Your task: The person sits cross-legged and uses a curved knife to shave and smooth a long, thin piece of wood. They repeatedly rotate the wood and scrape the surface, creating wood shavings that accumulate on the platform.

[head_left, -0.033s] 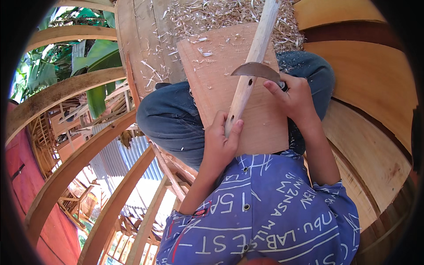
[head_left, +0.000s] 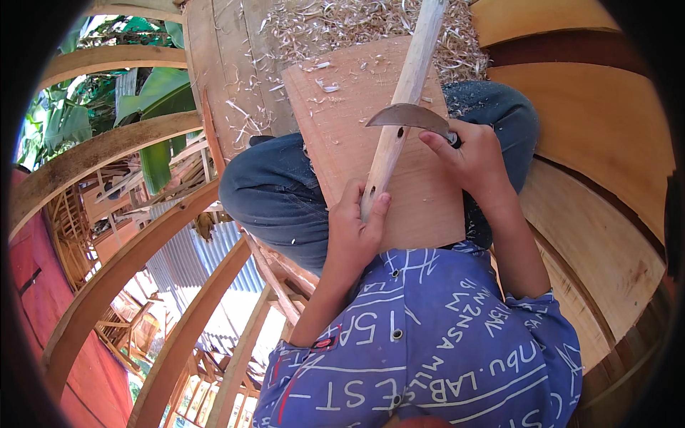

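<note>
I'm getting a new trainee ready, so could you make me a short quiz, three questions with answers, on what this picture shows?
1. Multiple choice: what does the left hand grip?
a) a hammer
b) the pale wooden stick
c) a cup

2. True or false: the curved knife, held in the right hand, has its blade across the wooden stick.

3. Fill in the blank: past the far edge of the flat board lies a heap of curly wood ____.

Key: 1. b; 2. true; 3. shavings.
</note>
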Available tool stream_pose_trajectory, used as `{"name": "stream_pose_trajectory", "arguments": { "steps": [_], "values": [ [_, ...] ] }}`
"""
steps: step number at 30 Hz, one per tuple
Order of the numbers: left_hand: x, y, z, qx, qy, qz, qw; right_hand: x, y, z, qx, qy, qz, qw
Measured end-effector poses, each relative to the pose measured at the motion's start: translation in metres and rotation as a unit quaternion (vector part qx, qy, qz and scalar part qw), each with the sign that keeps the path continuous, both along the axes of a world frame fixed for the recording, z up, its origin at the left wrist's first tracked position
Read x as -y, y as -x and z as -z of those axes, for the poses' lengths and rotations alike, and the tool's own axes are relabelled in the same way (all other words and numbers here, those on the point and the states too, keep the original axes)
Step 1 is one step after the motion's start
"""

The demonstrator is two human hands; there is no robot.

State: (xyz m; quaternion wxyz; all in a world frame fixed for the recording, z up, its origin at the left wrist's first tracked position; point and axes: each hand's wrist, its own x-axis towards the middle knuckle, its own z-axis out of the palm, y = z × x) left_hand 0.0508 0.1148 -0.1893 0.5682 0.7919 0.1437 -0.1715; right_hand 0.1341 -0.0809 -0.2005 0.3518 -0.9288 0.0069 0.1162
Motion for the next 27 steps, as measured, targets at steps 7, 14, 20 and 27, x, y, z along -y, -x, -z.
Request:
{"name": "stream_pose_trajectory", "arguments": {
  "steps": [7,14,20,27],
  "values": [
    [-0.002,0.002,0.006,0.022,-0.010,0.007,1.000,0.022,-0.024,-0.006,0.056,0.193,-0.065,0.977],
    [-0.003,0.003,0.008,0.041,-0.016,0.015,0.999,0.027,-0.045,0.004,0.144,0.233,-0.044,0.961],
    [0.000,0.003,0.002,0.009,-0.012,0.006,1.000,0.038,-0.072,0.000,0.121,0.262,0.008,0.957],
    [-0.002,0.005,0.008,0.012,-0.004,0.005,1.000,0.049,-0.105,0.003,0.058,0.259,0.070,0.962]
  ]
}}
